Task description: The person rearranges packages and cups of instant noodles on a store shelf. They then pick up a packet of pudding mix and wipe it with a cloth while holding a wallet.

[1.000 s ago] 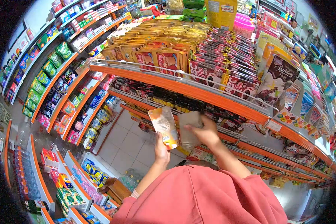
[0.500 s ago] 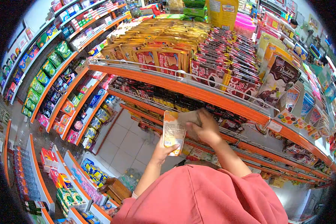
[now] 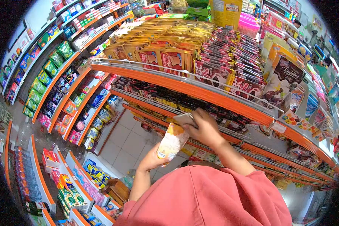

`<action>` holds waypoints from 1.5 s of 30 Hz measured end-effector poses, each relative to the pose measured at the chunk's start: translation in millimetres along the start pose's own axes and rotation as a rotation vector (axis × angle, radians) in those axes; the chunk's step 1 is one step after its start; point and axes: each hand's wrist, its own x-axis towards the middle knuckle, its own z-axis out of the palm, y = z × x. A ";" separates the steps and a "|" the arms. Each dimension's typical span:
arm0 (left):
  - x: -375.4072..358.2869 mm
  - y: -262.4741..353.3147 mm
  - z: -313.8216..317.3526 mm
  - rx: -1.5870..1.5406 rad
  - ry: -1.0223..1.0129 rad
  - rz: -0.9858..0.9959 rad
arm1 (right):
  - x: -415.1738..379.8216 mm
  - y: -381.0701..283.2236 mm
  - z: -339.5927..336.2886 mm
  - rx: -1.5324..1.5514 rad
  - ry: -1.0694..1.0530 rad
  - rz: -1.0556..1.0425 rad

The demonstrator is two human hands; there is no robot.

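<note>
My left hand (image 3: 150,159) grips the lower end of an orange and white packet (image 3: 172,141), which is tilted with its barcode near my thumb. Just above it, my right hand (image 3: 204,128) is closed on a flat greyish-white object (image 3: 184,119); its kind is hard to make out. That object is beside the packet's upper end. Both hands are in front of the lower shelves, below a top shelf (image 3: 214,92) with an orange edge, which bears rows of gold sachets (image 3: 150,37) and dark red sachets (image 3: 229,56).
Shelves with green and other coloured packs (image 3: 51,69) curve along the left. A white tiled floor (image 3: 126,145) shows between the shelf units. At the right corner of the top shelf stands a pudding packet (image 3: 284,79). A wooden box (image 3: 118,191) is at the lower left.
The orange and white packet has tilted to the right and moved slightly down and left with my left hand. My right hand and its flat object have shifted slightly.
</note>
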 end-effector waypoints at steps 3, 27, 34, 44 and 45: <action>3.0 -13.3 -5.1 0.004 0.019 0.036 | -12.8 -16.0 -1.2 0.145 -0.076 -0.157; 26.1 -16.7 65.8 -0.553 0.203 0.180 | -77.3 0.7 8.0 0.115 0.059 -0.142; 37.2 6.6 89.8 -0.773 0.189 0.352 | -95.6 23.1 -25.8 0.383 -0.085 -0.152; 38.5 113.6 125.1 -0.811 -0.281 0.730 | -167.5 96.9 -125.9 0.382 -0.270 0.257; 42.8 125.7 133.2 -0.707 -0.231 0.791 | -180.0 102.5 -133.5 0.374 -0.262 0.256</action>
